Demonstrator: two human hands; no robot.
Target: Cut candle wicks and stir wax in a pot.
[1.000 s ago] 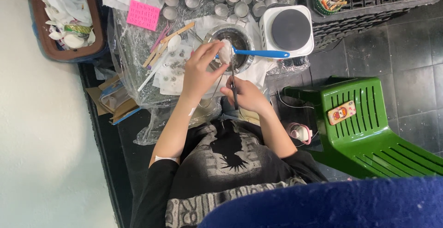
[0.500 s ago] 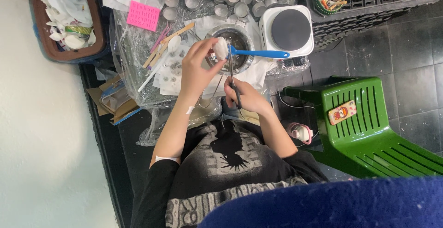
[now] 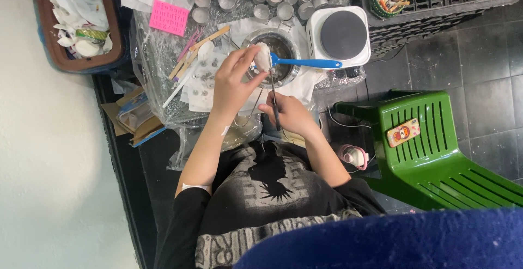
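left grip (image 3: pixel 231 84) pinches a small white lump (image 3: pixel 262 57) over the metal bowl (image 3: pixel 280 46); right grip (image 3: pixel 289 111) clasps thin dark scissors (image 3: pixel 274 97).

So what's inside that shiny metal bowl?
The metal bowl looks dark inside, and the blue spatula reaches into it. The left hand holds a white lump over it, hiding part of the inside.

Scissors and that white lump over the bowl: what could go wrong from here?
1. The scissors in the right hand point up at the left hand pinching the white lump; a slip could nick the fingertips.
2. The lump sits above the metal bowl; loosened, it likely drops in.
3. The blue spatula overhangs the bowl's rim; a bump could flip it out.
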